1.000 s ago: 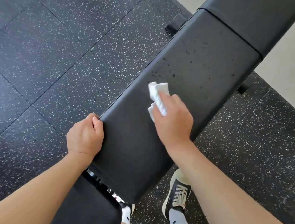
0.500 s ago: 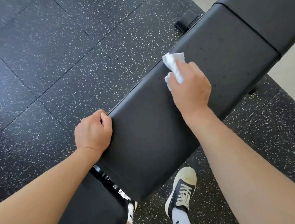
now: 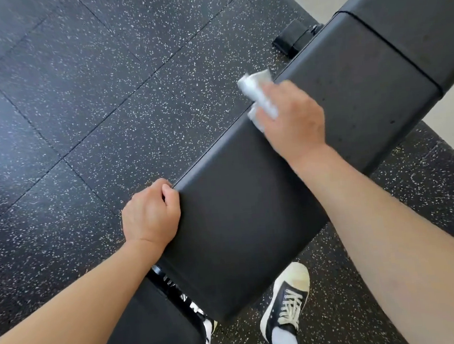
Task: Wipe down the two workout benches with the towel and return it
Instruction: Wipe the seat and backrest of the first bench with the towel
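The right hand (image 3: 292, 116) grips a crumpled white towel (image 3: 259, 97) and presses it on the black bench pad (image 3: 251, 211) at its 11 o'clock edge. The left hand (image 3: 151, 214) curls around the pad's 9 o'clock corner.

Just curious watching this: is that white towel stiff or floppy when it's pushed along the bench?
Probably floppy: the towel is crumpled in the right hand. It looks light for its size. It likely slides easily on the bench, whose pad looks smooth.
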